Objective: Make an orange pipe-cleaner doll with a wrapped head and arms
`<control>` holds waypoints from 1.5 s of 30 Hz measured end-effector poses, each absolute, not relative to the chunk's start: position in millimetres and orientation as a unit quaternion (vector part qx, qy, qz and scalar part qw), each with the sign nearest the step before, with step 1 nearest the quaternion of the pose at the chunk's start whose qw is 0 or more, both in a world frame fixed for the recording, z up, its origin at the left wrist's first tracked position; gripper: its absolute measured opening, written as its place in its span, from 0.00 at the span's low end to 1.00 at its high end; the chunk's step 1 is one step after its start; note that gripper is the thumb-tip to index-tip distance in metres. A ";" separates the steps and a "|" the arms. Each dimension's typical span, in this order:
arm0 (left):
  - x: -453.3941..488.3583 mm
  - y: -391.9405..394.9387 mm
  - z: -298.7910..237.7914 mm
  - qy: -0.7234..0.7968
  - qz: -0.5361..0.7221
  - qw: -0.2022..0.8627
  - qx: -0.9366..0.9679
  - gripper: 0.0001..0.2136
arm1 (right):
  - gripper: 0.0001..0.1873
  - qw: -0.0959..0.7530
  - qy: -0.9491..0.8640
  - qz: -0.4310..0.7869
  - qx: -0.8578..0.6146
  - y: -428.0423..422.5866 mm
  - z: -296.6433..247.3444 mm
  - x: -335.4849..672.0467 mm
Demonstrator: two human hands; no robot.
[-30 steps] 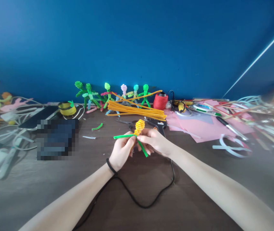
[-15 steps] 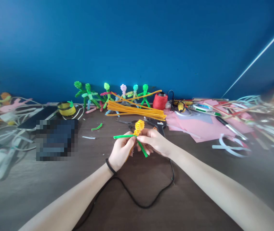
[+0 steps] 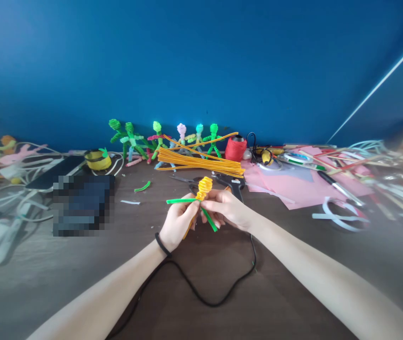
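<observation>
Between my two hands is a pipe cleaner figure [image 3: 204,188] with a coiled yellow-orange top. A green pipe cleaner [image 3: 182,201] crosses below the coil, one end pointing left and the other down to the right. My left hand [image 3: 179,219], a black band on its wrist, pinches the figure just under the coil. From the other side my right hand [image 3: 230,208] closes its fingers on it at the same spot. An orange stem shows below the left fingers. The fingers hide the crossing point. Scissors [image 3: 183,179] and a black glue gun [image 3: 235,184] lie just behind the hands.
Several finished pipe cleaner figures [image 3: 214,137] lean on the blue wall behind a bundle of orange pipe cleaners [image 3: 201,163]. Pink paper [image 3: 282,184] and strips lie right; a phone [image 3: 57,172] and cables lie left. A black cord [image 3: 215,304] loops in front.
Hardly anything differs. Both hands stay on the figure, and slightly more of the orange stem shows below the left fingers.
</observation>
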State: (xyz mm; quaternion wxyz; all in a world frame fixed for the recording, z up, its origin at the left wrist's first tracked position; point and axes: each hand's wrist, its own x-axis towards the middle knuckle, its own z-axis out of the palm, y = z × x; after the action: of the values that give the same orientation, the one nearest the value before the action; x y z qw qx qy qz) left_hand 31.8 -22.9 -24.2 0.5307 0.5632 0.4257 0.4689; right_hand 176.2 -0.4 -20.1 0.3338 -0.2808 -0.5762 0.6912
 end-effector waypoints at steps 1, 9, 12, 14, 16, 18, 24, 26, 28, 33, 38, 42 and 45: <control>31.8 -22.8 -24.3 0.426 0.468 0.530 0.565 0.10 | 0.09 0.333 -0.577 0.691 -0.281 -0.3 -20.3 176.3; 31.2 -22.4 -25.6 0.430 0.469 0.523 0.568 0.10 | 0.09 0.334 -0.586 0.684 -0.278 -0.3 -20.5 175.9; 31.4 -22.8 -25.3 0.428 0.471 0.527 0.563 0.11 | 0.09 0.334 -0.584 0.686 -0.278 -0.2 -21.4 175.9; 31.7 -23.1 -25.0 0.429 0.472 0.529 0.560 0.11 | 0.09 0.333 -0.583 0.688 -0.277 0.2 -22.1 176.1; 32.0 -23.4 -24.6 0.431 0.474 0.530 0.556 0.11 | 0.09 0.332 -0.583 0.688 -0.277 0.6 -22.6 176.3; 32.2 -23.5 -24.4 0.433 0.474 0.530 0.554 0.11 | 0.09 0.333 -0.584 0.687 -0.278 0.7 -22.7 176.3; 32.0 -22.8 -24.9 0.430 0.472 0.529 0.559 0.11 | 0.09 0.332 -0.582 0.688 -0.278 0.1 -22.2 176.5; 32.0 -22.8 -24.9 0.430 0.469 0.528 0.562 0.11 | 0.09 0.333 -0.580 0.690 -0.278 0.2 -22.5 176.7; 31.9 -22.9 -24.7 0.431 0.468 0.527 0.564 0.10 | 0.09 0.333 -0.579 0.691 -0.276 0.5 -22.9 176.8; 31.5 -22.8 -24.9 0.426 0.466 0.528 0.567 0.11 | 0.09 0.332 -0.580 0.694 -0.268 1.0 -23.9 177.2; 31.4 -22.6 -25.2 0.429 0.464 0.529 0.567 0.11 | 0.08 0.333 -0.580 0.693 -0.270 1.1 -24.4 176.8; 31.3 -22.6 -25.2 0.426 0.464 0.528 0.569 0.11 | 0.08 0.334 -0.578 0.694 -0.269 1.3 -24.3 176.5; 31.0 -22.1 -26.0 0.423 0.462 0.531 0.571 0.11 | 0.08 0.332 -0.579 0.694 -0.270 1.3 -24.1 176.6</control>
State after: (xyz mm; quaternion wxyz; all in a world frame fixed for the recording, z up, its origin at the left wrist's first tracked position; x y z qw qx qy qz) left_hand 31.0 -22.1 -26.0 0.5307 0.5711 0.4231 0.4617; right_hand 176.6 1.3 -24.1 0.3325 -0.2697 -0.5793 0.6936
